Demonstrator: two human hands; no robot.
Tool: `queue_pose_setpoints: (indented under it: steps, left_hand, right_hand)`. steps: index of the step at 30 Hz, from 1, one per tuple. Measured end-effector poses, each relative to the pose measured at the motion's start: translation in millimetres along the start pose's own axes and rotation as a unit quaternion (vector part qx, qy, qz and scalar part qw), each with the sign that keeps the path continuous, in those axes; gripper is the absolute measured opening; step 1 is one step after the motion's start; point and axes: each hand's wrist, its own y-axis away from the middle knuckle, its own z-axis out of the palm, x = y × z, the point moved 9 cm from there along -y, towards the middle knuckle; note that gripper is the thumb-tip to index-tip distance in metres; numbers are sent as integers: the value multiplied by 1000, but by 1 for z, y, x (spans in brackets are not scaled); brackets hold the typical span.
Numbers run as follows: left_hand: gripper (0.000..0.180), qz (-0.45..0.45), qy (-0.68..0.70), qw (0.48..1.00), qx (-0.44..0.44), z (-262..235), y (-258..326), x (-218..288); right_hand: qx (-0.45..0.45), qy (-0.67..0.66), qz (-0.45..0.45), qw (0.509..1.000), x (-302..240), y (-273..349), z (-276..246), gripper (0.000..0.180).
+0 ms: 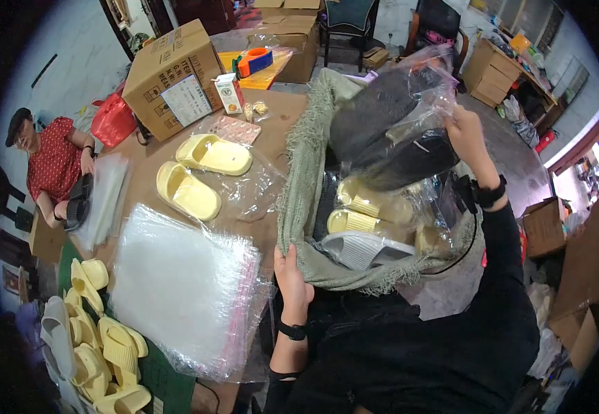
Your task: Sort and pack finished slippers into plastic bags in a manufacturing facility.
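My right hand (467, 136) is closed on the edge of a clear plastic bag with dark slippers (392, 110) inside, held over the open mouth of a green woven sack (298, 186). The near left rim of that sack is pinched in my left hand (294, 284). Inside the sack lie bagged yellow slippers (361, 199) and a grey slipper (358, 248); what lies deeper is hidden. On the table to the left, a pair of pale yellow slippers (196, 196) rests beside a stack of clear plastic bags (182, 269).
A cardboard carton (172, 79), a small white box (229, 93) and a blue-orange tape dispenser (254, 62) stand at the table's far side. Loose yellow slippers (116, 345) pile up at the lower left. A co-worker in a red dotted top (58, 152) sits at far left, hands on a dark slipper.
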Motion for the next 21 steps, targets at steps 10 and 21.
queue_pose_setpoints:
  steps: [10,21]
  left_hand:
    - [25,38,14,999,11,2,0,7]
    - [22,6,-34,998,-62,26,9,2]
  right_hand:
    - [-393,53,-323,859,-137,149,116,23]
    - [-460,184,-457,739,-150,225,231,25]
